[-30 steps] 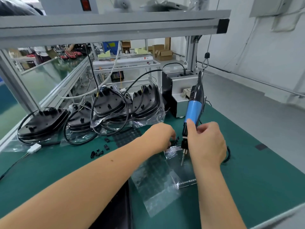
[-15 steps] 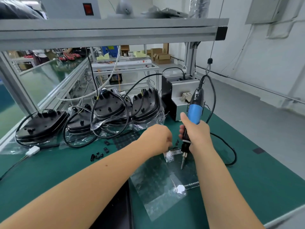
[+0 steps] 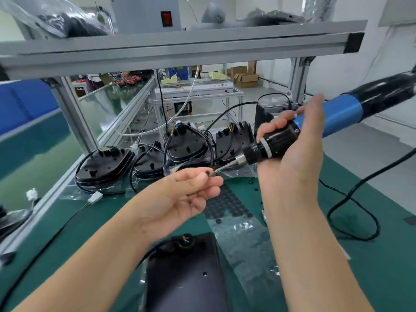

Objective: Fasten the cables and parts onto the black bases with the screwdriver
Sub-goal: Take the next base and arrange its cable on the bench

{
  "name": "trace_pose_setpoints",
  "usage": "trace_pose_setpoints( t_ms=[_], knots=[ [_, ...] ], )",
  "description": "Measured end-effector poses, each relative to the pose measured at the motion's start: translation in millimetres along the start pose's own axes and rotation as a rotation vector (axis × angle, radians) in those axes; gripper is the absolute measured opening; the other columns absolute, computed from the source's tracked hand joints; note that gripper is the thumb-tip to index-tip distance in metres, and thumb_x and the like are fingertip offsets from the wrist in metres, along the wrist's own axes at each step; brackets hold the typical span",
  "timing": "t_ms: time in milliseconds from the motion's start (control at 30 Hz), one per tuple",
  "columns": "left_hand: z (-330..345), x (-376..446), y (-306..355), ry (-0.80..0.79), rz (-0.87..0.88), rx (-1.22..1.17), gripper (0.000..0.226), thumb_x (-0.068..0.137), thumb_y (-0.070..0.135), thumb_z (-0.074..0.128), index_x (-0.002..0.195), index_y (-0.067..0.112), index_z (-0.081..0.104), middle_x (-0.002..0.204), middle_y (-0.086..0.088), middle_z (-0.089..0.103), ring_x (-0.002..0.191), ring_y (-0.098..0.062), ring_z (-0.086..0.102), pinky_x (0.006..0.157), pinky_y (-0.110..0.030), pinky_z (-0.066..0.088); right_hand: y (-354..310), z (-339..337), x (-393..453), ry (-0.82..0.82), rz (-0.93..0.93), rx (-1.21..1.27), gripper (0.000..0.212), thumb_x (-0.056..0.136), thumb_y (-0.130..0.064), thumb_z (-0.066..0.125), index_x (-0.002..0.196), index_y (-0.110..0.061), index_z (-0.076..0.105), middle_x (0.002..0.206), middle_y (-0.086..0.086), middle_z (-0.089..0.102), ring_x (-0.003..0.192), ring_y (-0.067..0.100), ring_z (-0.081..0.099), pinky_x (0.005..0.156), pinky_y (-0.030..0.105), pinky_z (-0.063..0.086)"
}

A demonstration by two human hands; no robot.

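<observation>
I note the screwdriver (image 3: 319,122) is motion-blurred along its black rear body, which runs off the right edge. The small dark item pinched at my left hand (image 3: 180,199) fingertips is too small to identify. The nearest black base (image 3: 186,275) is cut off by the bottom edge. My right hand (image 3: 292,149) hides part of the tool's barrel.

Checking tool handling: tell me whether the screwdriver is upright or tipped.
Tipped: the screwdriver lies nearly level in the right hand, bit pointing at the left hand.
</observation>
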State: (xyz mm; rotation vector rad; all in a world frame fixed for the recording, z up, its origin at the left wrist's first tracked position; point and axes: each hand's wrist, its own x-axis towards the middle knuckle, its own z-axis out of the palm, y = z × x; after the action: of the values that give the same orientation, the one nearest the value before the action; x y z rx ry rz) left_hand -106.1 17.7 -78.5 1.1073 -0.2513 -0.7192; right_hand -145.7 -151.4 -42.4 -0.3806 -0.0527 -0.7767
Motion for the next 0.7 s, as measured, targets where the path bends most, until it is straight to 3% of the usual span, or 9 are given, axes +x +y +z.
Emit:
trace_pose_setpoints(
  t_ms=[467,700],
  knots=[
    [-9.7,-34.7,-20.2,0.085,0.078,-0.273,0.014,0.065,0.009,0.073,0.078,0.010,0.078,0.091,-0.015,0.073,0.069,-0.017,0.069,0.047,-0.017,0.047,27.8,14.8,-38.5,-0.052,-0.027,-0.108,0.026,0.090,-0.032,0.068,0.096,-0.014,0.050,0.067,-0.004,0.056,0.054,0.009,0.051,0.054,0.023,0.046],
    [-14.6,-44.2,-27.0,0.172,0.346,-0.034,0.014,0.065,0.016,0.074,0.078,0.016,0.078,0.092,-0.019,0.074,0.073,-0.018,0.070,0.054,-0.016,0.049,33.0,17.5,-47.9,-0.039,-0.036,-0.134,0.028,0.089,-0.034,0.069,0.098,-0.014,0.051,0.066,-0.004,0.055,0.053,0.008,0.051,0.054,0.022,0.047]
  ],
)
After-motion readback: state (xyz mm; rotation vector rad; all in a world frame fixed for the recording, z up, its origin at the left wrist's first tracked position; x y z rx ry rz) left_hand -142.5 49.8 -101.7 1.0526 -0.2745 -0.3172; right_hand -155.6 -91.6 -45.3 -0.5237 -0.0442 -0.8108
